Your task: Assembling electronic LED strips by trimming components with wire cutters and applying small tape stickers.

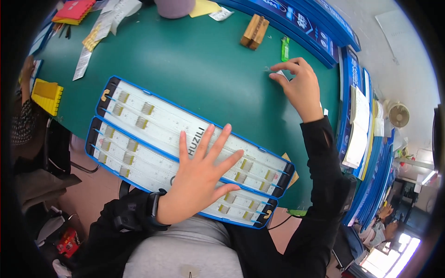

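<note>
A long, flat hinged case (pixel 174 111) with blue edges lies unfolded across the near side of the green table, slanting down to the right. It looks like a fishing-leader box, with white panels, black end pieces and rows of small metal comb-like pins. My left hand (pixel 197 176) is spread flat over its middle, fingers apart, hiding part of both panels. Beyond the case, at the right, my right hand (pixel 300 88) is raised with thumb and index finger drawn together in a pinch. Something small and whitish shows between these fingers; its kind is too small to make out.
Near the far edge of the green table (pixel 185 60) are a small wooden block (pixel 254 31) and a green lighter-like object (pixel 285 48). Blue boxes (pixel 301 28) line the far right side. Paper strips (pixel 83 62) and a yellow pad (pixel 47 97) lie left, beside another person's arm (pixel 28 78).
</note>
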`<action>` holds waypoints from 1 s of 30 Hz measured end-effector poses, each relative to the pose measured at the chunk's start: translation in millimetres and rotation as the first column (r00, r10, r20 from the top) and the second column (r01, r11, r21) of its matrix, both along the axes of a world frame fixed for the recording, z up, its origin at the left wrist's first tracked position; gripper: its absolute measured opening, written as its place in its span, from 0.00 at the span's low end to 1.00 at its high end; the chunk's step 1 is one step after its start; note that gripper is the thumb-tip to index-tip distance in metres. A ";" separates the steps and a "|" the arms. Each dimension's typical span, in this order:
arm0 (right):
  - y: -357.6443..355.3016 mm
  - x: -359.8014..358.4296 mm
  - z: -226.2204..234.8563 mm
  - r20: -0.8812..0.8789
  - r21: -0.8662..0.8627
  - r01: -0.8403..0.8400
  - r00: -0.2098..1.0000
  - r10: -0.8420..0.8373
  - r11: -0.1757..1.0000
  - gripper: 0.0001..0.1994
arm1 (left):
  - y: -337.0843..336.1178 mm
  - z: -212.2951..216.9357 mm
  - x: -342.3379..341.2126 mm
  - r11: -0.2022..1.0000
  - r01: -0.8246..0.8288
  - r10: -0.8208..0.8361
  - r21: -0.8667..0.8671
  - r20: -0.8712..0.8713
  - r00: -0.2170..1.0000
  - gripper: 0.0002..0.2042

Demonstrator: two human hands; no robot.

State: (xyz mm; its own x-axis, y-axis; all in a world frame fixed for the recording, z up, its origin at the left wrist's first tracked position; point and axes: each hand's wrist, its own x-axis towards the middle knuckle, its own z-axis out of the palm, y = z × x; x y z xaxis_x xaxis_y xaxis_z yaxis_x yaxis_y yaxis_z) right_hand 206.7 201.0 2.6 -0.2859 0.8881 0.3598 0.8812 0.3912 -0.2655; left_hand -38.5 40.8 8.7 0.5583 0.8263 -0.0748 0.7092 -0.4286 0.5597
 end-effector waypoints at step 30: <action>-180.8 -4.0 17.8 0.114 -0.292 0.224 0.973 -0.199 0.930 0.05 | -8.8 12.2 57.0 0.996 0.089 -0.089 0.000 0.012 0.996 0.34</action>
State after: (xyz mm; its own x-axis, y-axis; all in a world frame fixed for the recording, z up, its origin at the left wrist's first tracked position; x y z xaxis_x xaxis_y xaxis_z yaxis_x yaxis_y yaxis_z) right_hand 202.7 20.1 20.4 -0.0966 0.9941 0.0500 0.9583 0.1065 -0.2653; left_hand 18.5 32.0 20.9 0.6302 0.7735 -0.0679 0.6615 -0.4890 0.5686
